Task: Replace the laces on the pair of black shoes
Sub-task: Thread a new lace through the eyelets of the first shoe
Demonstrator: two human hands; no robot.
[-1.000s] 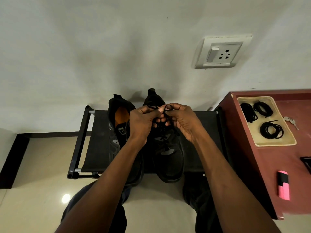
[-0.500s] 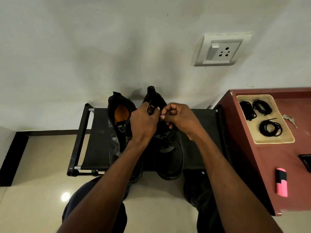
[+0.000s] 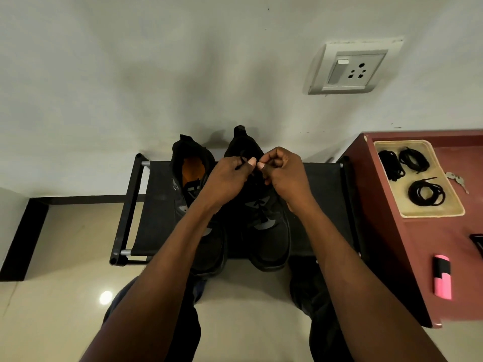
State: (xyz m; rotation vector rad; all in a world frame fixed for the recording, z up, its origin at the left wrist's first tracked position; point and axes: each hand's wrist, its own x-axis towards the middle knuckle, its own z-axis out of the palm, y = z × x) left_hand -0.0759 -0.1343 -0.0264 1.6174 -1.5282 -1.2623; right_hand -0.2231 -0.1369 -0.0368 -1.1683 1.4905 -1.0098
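No legible brand or writing on any item. Black rack [image 3: 154, 205] lies beneath both hands and carries the two black shoes [image 3: 264, 226] — toes toward the person. Left hand [image 3: 224, 176] and right hand [image 3: 285, 171] meet over the right-side shoe's collar, each pinching the black lace [image 3: 241, 163] between thumb and curled fingers. Spare laces [image 3: 426, 193] sit in a tray [image 3: 454, 205] right of the right hand.

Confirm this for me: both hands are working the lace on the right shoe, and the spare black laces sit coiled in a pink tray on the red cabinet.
One detail is wrong. The head view shows the tray is cream, not pink; the pink thing is a separate small object nearer the person. The rest holds: the left hand and right hand work the lace on the right shoe, and spare black laces lie coiled in the tray on the red cabinet.
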